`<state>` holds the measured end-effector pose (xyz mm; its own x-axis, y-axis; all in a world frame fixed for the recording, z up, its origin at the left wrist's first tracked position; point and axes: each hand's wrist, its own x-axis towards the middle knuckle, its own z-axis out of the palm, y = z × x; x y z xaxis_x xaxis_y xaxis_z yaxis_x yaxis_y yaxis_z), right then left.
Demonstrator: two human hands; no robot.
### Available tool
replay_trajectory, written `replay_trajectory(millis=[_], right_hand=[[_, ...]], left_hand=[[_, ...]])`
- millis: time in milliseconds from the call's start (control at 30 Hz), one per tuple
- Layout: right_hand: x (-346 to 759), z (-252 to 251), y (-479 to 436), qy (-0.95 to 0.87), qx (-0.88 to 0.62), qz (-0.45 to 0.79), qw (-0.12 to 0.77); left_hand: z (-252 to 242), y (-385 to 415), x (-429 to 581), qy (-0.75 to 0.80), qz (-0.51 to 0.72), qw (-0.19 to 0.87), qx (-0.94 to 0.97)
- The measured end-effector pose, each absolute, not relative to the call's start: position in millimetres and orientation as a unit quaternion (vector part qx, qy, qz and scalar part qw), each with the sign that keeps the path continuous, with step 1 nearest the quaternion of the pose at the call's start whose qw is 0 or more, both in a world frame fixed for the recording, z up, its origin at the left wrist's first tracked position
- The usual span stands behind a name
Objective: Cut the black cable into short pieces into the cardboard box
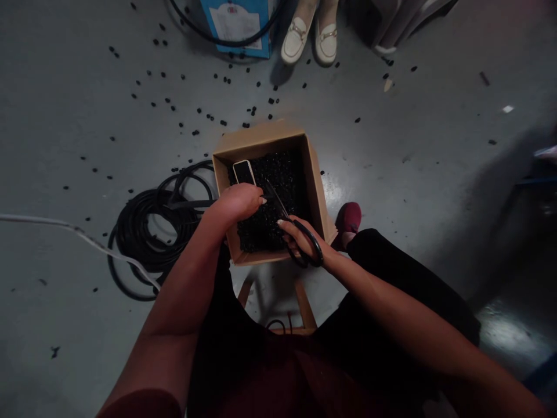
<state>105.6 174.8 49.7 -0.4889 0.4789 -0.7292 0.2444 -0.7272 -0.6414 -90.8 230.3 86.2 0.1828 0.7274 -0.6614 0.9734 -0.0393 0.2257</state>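
My right hand (302,239) grasps the scissors (278,203), blades pointing far-left at the black cable (191,204) running into my clenched left hand (238,203), over the cardboard box (261,142).

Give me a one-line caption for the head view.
Right hand holds scissors over a cardboard box of black pieces, left hand beside them.

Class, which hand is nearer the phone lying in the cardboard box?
Left. The left hand is right at the lower end of the phone; the right hand, holding scissors, is farther off, below and right.
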Motion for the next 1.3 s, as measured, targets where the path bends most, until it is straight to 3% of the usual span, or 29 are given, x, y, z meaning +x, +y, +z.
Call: replay_trajectory(millis=[200, 500, 700, 1300], right_hand=[[104, 47, 172, -0.357, -0.502, 0.786, 0.054], [104, 43, 176, -0.269, -0.509, 0.814, 0.079], [106, 46, 187, -0.35, -0.504, 0.777, 0.137], [109, 46, 193, -0.432, -0.485, 0.748, 0.139]], left_hand=[[85, 230, -88, 0.613, -0.233, 0.307, 0.69], [108, 238, -91, 0.64, -0.12, 0.329, 0.684], [110, 240, -91, 0.665, -0.085, 0.343, 0.658], [107, 238, -79, 0.609, -0.093, 0.368, 0.696]])
